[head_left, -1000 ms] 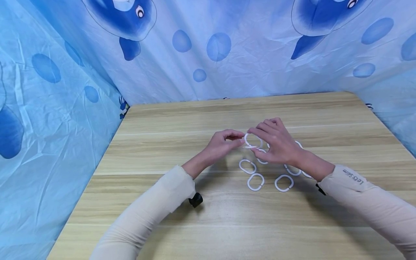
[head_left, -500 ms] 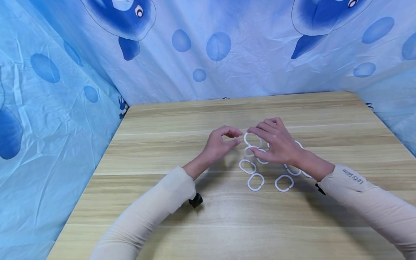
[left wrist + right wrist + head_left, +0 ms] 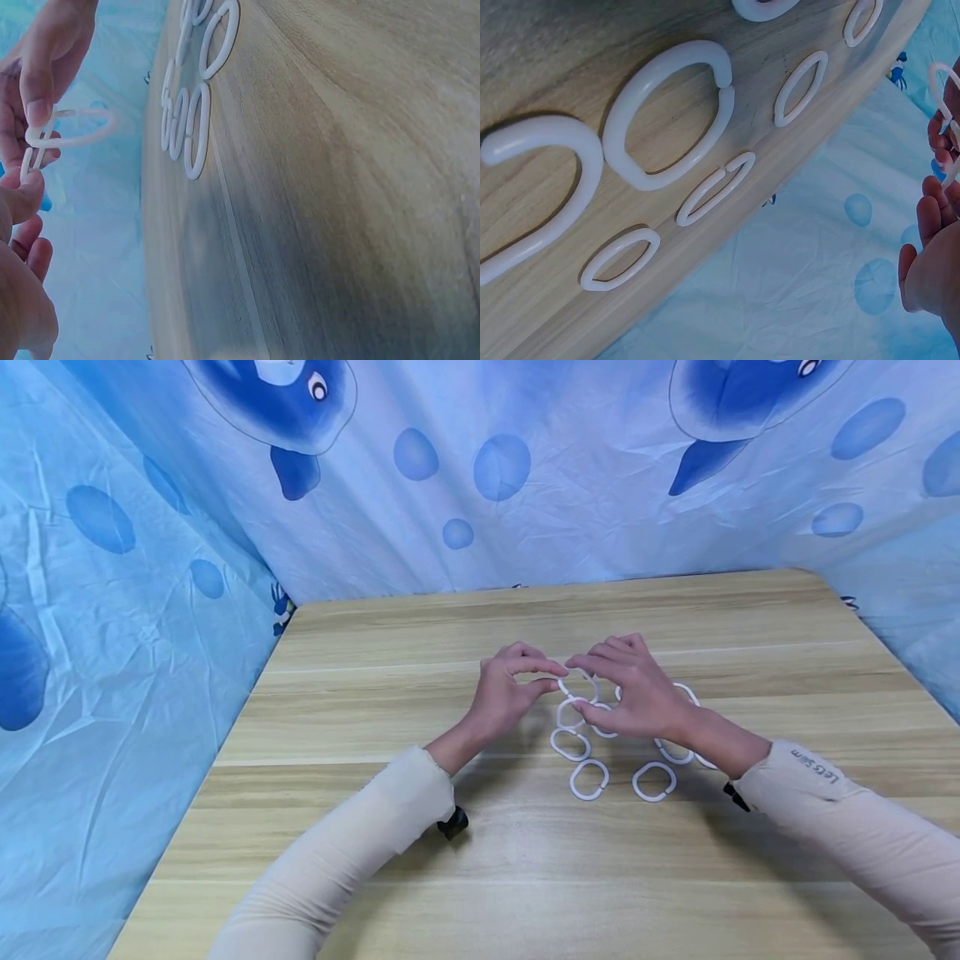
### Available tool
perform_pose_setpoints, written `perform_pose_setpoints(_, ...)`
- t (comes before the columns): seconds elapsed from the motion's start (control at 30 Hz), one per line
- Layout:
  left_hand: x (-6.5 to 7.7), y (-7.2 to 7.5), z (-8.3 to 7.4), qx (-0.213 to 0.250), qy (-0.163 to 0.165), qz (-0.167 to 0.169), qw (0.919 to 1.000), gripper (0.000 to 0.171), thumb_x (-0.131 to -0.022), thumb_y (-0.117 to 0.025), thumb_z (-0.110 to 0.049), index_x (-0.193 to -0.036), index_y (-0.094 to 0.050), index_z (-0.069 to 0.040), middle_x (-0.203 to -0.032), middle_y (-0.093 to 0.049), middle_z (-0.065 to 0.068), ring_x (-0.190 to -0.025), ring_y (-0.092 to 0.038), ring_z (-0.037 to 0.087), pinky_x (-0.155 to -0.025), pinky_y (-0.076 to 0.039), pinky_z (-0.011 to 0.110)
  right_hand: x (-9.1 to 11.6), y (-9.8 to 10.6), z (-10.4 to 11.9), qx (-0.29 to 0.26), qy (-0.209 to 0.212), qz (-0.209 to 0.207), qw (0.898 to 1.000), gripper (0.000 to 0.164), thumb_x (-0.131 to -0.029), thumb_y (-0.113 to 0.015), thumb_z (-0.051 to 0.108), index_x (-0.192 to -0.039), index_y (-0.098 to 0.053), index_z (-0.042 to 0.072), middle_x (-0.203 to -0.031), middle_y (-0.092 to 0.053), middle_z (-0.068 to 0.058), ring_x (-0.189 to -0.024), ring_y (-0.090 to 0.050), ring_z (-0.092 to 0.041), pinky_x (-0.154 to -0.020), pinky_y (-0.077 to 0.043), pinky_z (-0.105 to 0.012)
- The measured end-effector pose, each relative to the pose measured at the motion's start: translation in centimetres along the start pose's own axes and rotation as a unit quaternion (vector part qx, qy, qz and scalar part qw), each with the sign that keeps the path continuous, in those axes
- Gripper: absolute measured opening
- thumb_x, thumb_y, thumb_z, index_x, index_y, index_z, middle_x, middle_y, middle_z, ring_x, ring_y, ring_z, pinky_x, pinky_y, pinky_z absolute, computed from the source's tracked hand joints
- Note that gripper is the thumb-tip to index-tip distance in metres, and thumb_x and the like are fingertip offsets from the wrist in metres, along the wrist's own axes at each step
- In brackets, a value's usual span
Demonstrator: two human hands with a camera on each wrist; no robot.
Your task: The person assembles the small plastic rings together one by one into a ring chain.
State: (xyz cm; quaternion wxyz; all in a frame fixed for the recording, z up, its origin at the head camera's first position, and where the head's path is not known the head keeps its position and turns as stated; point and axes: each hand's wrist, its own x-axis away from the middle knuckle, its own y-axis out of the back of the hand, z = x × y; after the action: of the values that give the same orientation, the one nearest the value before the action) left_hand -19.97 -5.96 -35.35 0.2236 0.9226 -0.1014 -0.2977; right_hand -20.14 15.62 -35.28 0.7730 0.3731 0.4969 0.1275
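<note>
One "Lets slim" sleeve print

Bunch of white plastic rings lying flat on the wooden table, a few right along its edge. Blue curtain behind. Fingers at the right pinch another ring.

Below our fingertips loose rings crowd the table; beyond and left of our fingers we see bare wood, curtain behind.
</note>
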Motion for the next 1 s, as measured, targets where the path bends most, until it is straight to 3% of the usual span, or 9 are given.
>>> perform_pose_setpoints(0.1, 0.0, 0.0, 0.0, 0.002, 0.002, -0.001, 1.0000, 0.015, -0.076, -0.081, -0.007, -0.089, -0.079, -0.015, -0.090, -0.066, -0.005, -0.095, -0.055, 0.006, -0.099, -0.026, 0.042, 0.1, 0.1, 0.1, -0.036, -0.021, 0.014, 0.999, 0.042, -0.073, -0.078, 0.022, -0.111, -0.069, 0.007, -0.089, -0.065, 0.002, -0.085, -0.053, -0.017, -0.079, -0.030, -0.039)
perform_pose_setpoints(0.27, -0.1, 0.0, -0.2, 0.036, 0.010, -0.004, 0.9993, 0.015, -0.075, -0.080, -0.004, -0.088, -0.078, -0.011, -0.092, -0.070, -0.001, -0.095, -0.059, 0.009, -0.092, -0.041, 0.033, 0.3, 0.5, 0.5, -0.109, -0.094, 0.052, 0.988, 0.040, -0.080, -0.075, 0.014, -0.118, -0.065, 0.008, -0.090, -0.060, 0.003, -0.087, -0.052, -0.019, -0.081, -0.030, -0.039)
perform_pose_setpoints(0.5, -0.1, 0.0, -0.7, 0.067, 0.091, -0.007, 0.9936, 0.007, -0.083, -0.075, -0.010, -0.090, -0.075, -0.009, -0.087, -0.071, -0.002, -0.086, -0.060, 0.007, -0.083, -0.048, 0.029, 0.5, 2.2, 0.3, -0.165, -0.175, 0.075, 0.968, 0.035, -0.089, -0.068, 0.011, -0.124, -0.062, 0.010, -0.096, -0.063, 0.004, -0.090, -0.054, -0.015, -0.083, -0.040, -0.030)
perform_pose_setpoints(0.63, 0.0, 0.4, -0.5, 0.053, 0.099, -0.025, 0.9933, 0.007, -0.084, -0.074, -0.009, -0.091, -0.073, -0.007, -0.086, -0.069, 0.002, -0.082, -0.058, 0.010, -0.080, -0.049, 0.033, 1.0, 3.4, -0.5, -0.154, -0.205, 0.064, 0.965, 0.030, -0.092, -0.066, 0.011, -0.122, -0.064, 0.010, -0.095, -0.063, 0.003, -0.090, -0.055, -0.011, -0.080, -0.042, -0.025)
perform_pose_setpoints(0.8, 0.0, 1.1, -0.4, 0.032, 0.092, -0.038, 0.9945, 0.009, -0.084, -0.074, -0.011, -0.092, -0.073, -0.006, -0.087, -0.068, 0.003, -0.081, -0.056, 0.013, -0.076, -0.048, 0.030, 1.9, 4.9, -1.6, -0.118, -0.240, 0.061, 0.962, 0.025, -0.092, -0.065, 0.013, -0.117, -0.066, 0.011, -0.095, -0.062, 0.003, -0.090, -0.053, -0.008, -0.078, -0.041, -0.025)
perform_pose_setpoints(1.0, 0.1, 1.6, -0.4, 0.037, 0.126, -0.039, 0.9906, 0.012, -0.086, -0.073, -0.014, -0.095, -0.073, -0.006, -0.089, -0.068, 0.003, -0.081, -0.056, 0.014, -0.075, -0.048, 0.026, 3.0, 5.9, -2.7, -0.093, -0.250, 0.065, 0.962, 0.025, -0.091, -0.066, 0.011, -0.116, -0.066, 0.010, -0.094, -0.063, 0.001, -0.088, -0.052, -0.007, -0.078, -0.039, -0.027)
